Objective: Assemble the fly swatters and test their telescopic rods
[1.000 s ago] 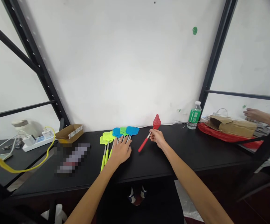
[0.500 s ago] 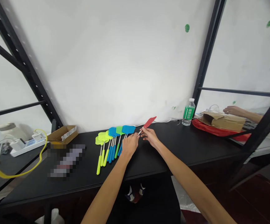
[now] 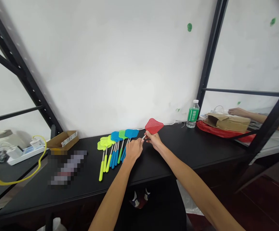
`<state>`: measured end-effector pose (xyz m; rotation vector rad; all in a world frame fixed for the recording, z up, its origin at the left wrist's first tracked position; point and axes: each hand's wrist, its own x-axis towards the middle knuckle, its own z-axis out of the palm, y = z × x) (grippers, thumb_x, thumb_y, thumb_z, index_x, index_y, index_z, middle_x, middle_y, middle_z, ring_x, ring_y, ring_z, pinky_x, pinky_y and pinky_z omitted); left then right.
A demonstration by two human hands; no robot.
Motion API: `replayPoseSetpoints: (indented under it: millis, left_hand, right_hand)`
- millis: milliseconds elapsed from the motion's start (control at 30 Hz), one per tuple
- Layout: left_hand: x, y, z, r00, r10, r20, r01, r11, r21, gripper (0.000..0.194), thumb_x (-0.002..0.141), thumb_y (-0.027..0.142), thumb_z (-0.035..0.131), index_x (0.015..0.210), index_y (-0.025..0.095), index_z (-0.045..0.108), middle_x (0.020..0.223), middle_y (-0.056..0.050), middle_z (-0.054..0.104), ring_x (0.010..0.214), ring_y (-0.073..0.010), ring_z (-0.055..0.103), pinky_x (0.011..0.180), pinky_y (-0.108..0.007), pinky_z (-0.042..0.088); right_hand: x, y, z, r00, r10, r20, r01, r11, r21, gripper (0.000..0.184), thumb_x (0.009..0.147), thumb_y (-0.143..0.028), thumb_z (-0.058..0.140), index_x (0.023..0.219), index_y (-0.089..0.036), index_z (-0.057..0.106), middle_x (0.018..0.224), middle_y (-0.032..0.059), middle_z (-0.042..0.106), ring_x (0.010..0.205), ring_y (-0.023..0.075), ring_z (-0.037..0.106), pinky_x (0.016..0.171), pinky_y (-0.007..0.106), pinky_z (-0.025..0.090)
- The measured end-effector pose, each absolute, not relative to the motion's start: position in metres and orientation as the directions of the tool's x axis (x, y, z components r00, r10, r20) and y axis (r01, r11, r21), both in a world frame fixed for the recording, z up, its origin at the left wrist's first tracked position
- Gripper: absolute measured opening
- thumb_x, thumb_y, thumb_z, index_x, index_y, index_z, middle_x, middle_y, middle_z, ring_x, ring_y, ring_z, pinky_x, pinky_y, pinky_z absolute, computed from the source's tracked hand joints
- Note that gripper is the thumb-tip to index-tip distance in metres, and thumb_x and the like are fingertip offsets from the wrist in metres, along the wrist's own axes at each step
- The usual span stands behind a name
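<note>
Red mesh is presented by the head of a fly swatter [image 3: 154, 126], held over the tabletop [image 3: 189, 150] just right of a row of yellow [image 3: 105, 141], blue [image 3: 131, 132] and green [image 3: 122, 133] swatters; its metal shaft is pinched near the head by the right hand [image 3: 153, 140]; its lower part is clasped by the curled fingers of the left hand [image 3: 134, 148], the handle being hidden. Shaft adjustment is judged to be in hand; a firm, aligned two-handed grip would be called for next.

White wall [image 3: 110, 64] behind black table [image 3: 189, 146], dark red floor [image 3: 266, 199]
</note>
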<state>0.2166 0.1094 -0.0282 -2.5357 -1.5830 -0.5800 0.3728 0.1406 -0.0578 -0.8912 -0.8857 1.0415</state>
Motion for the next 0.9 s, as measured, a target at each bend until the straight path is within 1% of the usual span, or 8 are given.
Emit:
replayPoseSetpoints:
  millis: [100, 200, 367, 500, 600, 767, 900]
  left_hand:
    - [0.214, 0.111, -0.027, 0.417, 0.836, 0.357, 0.870, -0.481, 0.111, 0.047, 0.101, 0.047, 0.024, 0.105, 0.024, 0.064, 0.096, -0.011, 0.071, 0.090, -0.0252, 0.067, 0.073, -0.031, 0.043]
    - [0.211, 0.110, -0.026, 0.440, 0.823, 0.360, 0.864, -0.497, 0.080, 0.046, 0.101, 0.047, 0.025, 0.105, 0.024, 0.065, 0.095, -0.011, 0.071, 0.088, -0.0251, 0.067, 0.073, -0.032, 0.043]
    - [0.202, 0.112, -0.019, 0.490, 0.791, 0.367, 0.854, -0.519, -0.021, 0.045, 0.100, 0.046, 0.028, 0.103, 0.023, 0.066, 0.090, -0.011, 0.071, 0.086, -0.0260, 0.067, 0.073, -0.033, 0.043]
    - [0.181, 0.119, -0.011, 0.510, 0.789, 0.343, 0.854, -0.511, -0.093, 0.043, 0.100, 0.042, 0.029, 0.103, 0.022, 0.067, 0.086, -0.011, 0.070, 0.082, -0.0260, 0.067, 0.071, -0.033, 0.042]
    - [0.164, 0.124, -0.008, 0.491, 0.807, 0.329, 0.868, -0.486, -0.101, 0.042, 0.100, 0.042, 0.029, 0.105, 0.023, 0.066, 0.086, -0.010, 0.071, 0.082, -0.0258, 0.067, 0.071, -0.033, 0.042]
    - [0.138, 0.127, -0.007, 0.421, 0.836, 0.353, 0.902, -0.426, -0.070, 0.038, 0.100, 0.042, 0.032, 0.100, 0.025, 0.066, 0.089, -0.007, 0.071, 0.085, -0.0245, 0.066, 0.070, -0.030, 0.041]
    - [0.129, 0.127, -0.007, 0.423, 0.811, 0.404, 0.897, -0.439, -0.058, 0.037, 0.100, 0.038, 0.032, 0.102, 0.024, 0.065, 0.099, -0.007, 0.071, 0.091, -0.0242, 0.065, 0.072, -0.030, 0.041]
  right_hand:
    - [0.374, 0.140, -0.055, 0.272, 0.948, 0.165, -0.318, 0.251, -0.914, 0.042, 0.065, -0.054, 0.081, 0.073, -0.015, 0.069, 0.062, 0.0024, 0.062, 0.058, 0.0111, 0.059, 0.046, 0.019, 0.048]
    - [0.380, 0.141, -0.053, 0.318, 0.936, 0.152, -0.337, 0.261, -0.905, 0.038, 0.069, -0.050, 0.080, 0.072, -0.015, 0.067, 0.061, 0.0022, 0.062, 0.056, 0.0107, 0.059, 0.045, 0.018, 0.048]
    - [0.402, 0.142, -0.050, 0.436, 0.896, 0.088, -0.399, 0.280, -0.873, 0.030, 0.076, -0.041, 0.078, 0.071, -0.015, 0.065, 0.059, 0.0012, 0.061, 0.052, 0.0100, 0.060, 0.047, 0.019, 0.050]
    - [0.416, 0.144, -0.051, 0.545, 0.836, 0.066, -0.453, 0.360, -0.815, 0.028, 0.074, -0.037, 0.080, 0.067, -0.016, 0.063, 0.054, 0.0002, 0.060, 0.049, 0.0099, 0.058, 0.049, 0.021, 0.052]
    - [0.422, 0.146, -0.053, 0.587, 0.805, 0.093, -0.469, 0.431, -0.771, 0.028, 0.071, -0.035, 0.083, 0.066, -0.016, 0.063, 0.054, -0.0004, 0.059, 0.050, 0.0100, 0.057, 0.051, 0.022, 0.053]
    - [0.431, 0.148, -0.054, 0.673, 0.733, 0.096, -0.459, 0.516, -0.723, 0.031, 0.067, -0.037, 0.084, 0.066, -0.015, 0.062, 0.059, -0.0010, 0.061, 0.049, 0.0075, 0.054, 0.049, 0.021, 0.052]
    - [0.434, 0.146, -0.053, 0.672, 0.732, 0.109, -0.475, 0.540, -0.694, 0.031, 0.070, -0.040, 0.082, 0.070, -0.017, 0.062, 0.063, -0.0007, 0.063, 0.053, 0.0087, 0.057, 0.053, 0.022, 0.054]
